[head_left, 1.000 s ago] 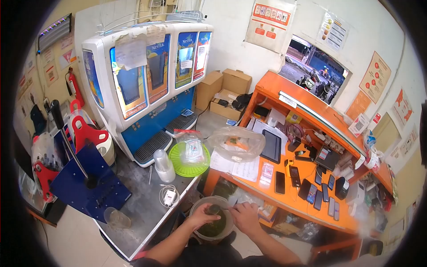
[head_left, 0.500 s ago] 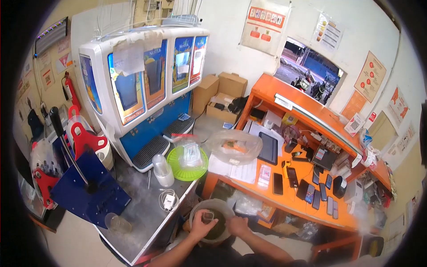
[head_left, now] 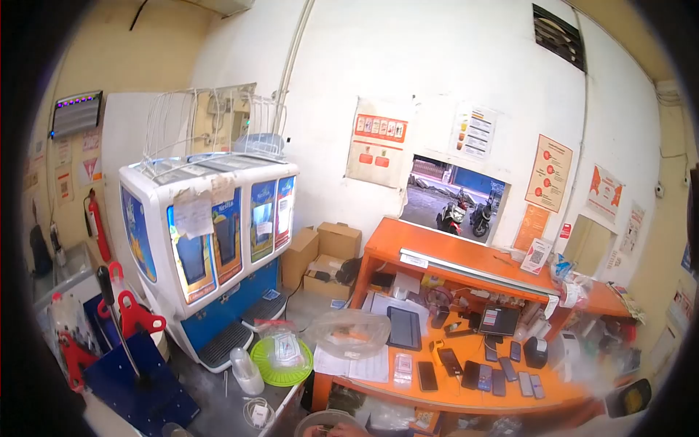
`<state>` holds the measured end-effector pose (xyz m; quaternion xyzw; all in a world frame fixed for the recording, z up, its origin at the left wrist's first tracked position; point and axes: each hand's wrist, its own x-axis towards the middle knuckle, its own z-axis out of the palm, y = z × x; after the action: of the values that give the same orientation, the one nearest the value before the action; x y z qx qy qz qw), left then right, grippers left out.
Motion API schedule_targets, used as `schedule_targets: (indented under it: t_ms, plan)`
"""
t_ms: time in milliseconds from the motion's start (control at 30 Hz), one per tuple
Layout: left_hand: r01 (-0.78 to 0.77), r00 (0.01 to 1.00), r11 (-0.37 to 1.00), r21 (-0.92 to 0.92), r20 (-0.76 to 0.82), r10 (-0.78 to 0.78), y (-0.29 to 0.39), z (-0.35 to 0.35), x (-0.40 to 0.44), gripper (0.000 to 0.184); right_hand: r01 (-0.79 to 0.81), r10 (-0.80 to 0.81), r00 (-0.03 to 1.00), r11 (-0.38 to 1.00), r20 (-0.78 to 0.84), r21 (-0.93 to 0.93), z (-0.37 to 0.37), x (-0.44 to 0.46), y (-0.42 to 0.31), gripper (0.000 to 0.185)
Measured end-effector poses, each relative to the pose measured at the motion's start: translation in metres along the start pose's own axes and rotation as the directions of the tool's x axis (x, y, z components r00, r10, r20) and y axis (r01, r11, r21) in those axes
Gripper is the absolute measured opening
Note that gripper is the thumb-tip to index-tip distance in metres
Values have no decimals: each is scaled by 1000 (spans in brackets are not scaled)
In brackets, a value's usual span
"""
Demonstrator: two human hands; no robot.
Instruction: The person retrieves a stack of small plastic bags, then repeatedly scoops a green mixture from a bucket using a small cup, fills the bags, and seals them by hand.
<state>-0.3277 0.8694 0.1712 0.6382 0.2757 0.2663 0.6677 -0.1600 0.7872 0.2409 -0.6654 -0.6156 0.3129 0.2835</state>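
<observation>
Whitish bucket, fingers over its mouth

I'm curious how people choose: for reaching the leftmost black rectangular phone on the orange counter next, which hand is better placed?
Probably the right: the black phone lies to the right of the round, pale bucket, where the bare right hand partly shows on the phone's side.

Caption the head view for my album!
Hands just visible at a tub, near a drink machine and desk of phones.
</observation>
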Motion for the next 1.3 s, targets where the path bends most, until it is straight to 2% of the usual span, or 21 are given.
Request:
schedule_targets:
  t_ms: [433, 533, 567, 633, 667, 700, 733, 767, 800, 833, 867, 900, 967, 1000, 1033, 1067, 1100, 1133, 1167, 1300]
  plan:
    - [55, 998, 998, 41, 16, -56, 20, -17, -10, 26, -1, 53, 963, 981, -265, 193, -23, -45, -72, 36]
    - [60, 998, 998, 36, 0, -60, 14, -23, -14, 26, -196, 241, 967, 914, -85, 355, -77, -54, -162, 36]
    - [59, 998, 998, 35, -6, -59, 9, -24, -15, 26, -204, 248, 966, 910, -78, 361, -64, -54, -138, 36]
    - [32, 999, 999, 43, -22, -31, 3, -22, -18, 26, 59, -1, 977, 962, -213, 267, -32, -47, -63, 26]
    - [-32, 999, 998, 52, -33, 34, 19, -18, -19, 22, 54, 4, 978, 961, -208, 271, -31, -45, -51, 26]
    - [-21, 999, 998, 52, -38, 23, 33, -15, -20, 22, 41, -6, 981, 983, -193, 179, -29, -45, -43, 21]
    - [46, 999, 999, -21, -19, -47, 45, -13, -23, 21, 33, -17, 985, 995, -172, 92, -25, -44, -36, 16]
    - [117, 993, 989, -92, 3, -117, 51, -13, -28, 21, 30, -13, 987, 994, -158, 108, -23, -43, -26, 16]
    - [132, 991, 987, -89, -4, -133, 49, -13, -30, 21, 40, -29, 997, 989, -76, 142, -26, -42, -20, 19]
    - [61, 997, 997, -56, 40, -59, 45, -12, -29, 25, 47, -48, 999, 984, 1, 174, -25, -44, -16, 23]
    - [-15, 996, 999, -29, 90, 18, 44, -11, -27, 29, 110, -104, 993, 982, -47, 151, -25, -45, -14, 20]
    - [-8, 996, 1000, -28, 90, 11, 45, -11, -26, 29, 106, -100, 994, 982, -45, 156, -29, -44, -18, 20]
    - [139, 990, 984, -109, 8, -139, 52, -9, -27, 16, -14, 5, 999, 980, 44, 201, -34, -41, -27, 18]
    - [150, 989, 983, -108, 7, -150, 59, -5, -28, 16, 22, -23, 1000, 984, 0, 179, -33, -39, -27, 18]
    - [95, 994, 987, -128, -42, -101, 68, -1, -30, 12, 16, -18, 1000, 981, 8, 191, -31, -38, -26, 18]
    - [36, 994, 989, -143, -92, -50, 74, 1, -31, 8, 93, -86, 995, 985, -57, 147, -32, -36, -29, 18]
    - [48, 994, 989, -140, -95, -62, 79, 0, -31, 8, 166, -155, 981, 981, -119, 96, -34, -35, -33, 19]
    - [27, 998, 989, -143, -57, -35, 82, 0, -31, 9, 69, -66, 997, 994, -43, 82, -39, -35, -36, 17]
    - [3, 1000, 989, -147, -19, -6, 81, 0, -31, 9, 64, -61, 997, 994, -40, 90, -41, -35, -37, 17]
    - [54, 995, 992, -111, 86, -45, 63, -6, -28, 7, 124, -126, 992, 984, 3, 125, -38, -29, -35, 15]
